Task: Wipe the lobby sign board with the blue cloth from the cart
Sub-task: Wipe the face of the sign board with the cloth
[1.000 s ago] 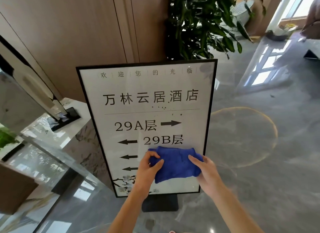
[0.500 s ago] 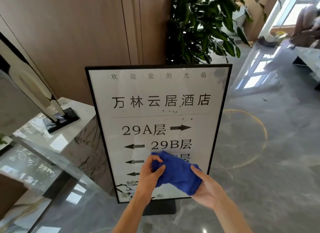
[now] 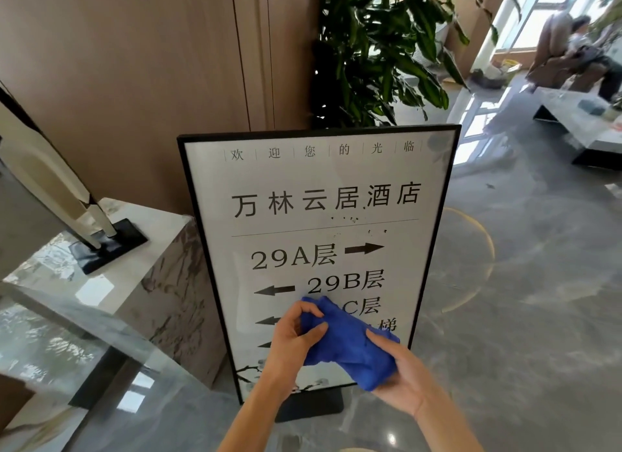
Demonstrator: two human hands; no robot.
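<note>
Up close, the left hand (image 3: 290, 342) pinches the upper left part of the blue cloth (image 3: 350, 345), thumb and fingers curled narrow around a fold. The right hand (image 3: 402, 376) cups the lower right end from beneath, palm up, fingers closed on the bunched fabric. The cloth hangs crumpled between both hands in front of the lower half of the sign board (image 3: 319, 216); whether it touches the panel cannot be told. Small dark specks dot the white face below the large characters. The board stands upright on a black base (image 3: 311, 408) on the glossy grey floor (image 3: 521, 317), beside a marble plinth (image 3: 161, 276), with a leafy plant (image 3: 377, 48) behind it.
</note>
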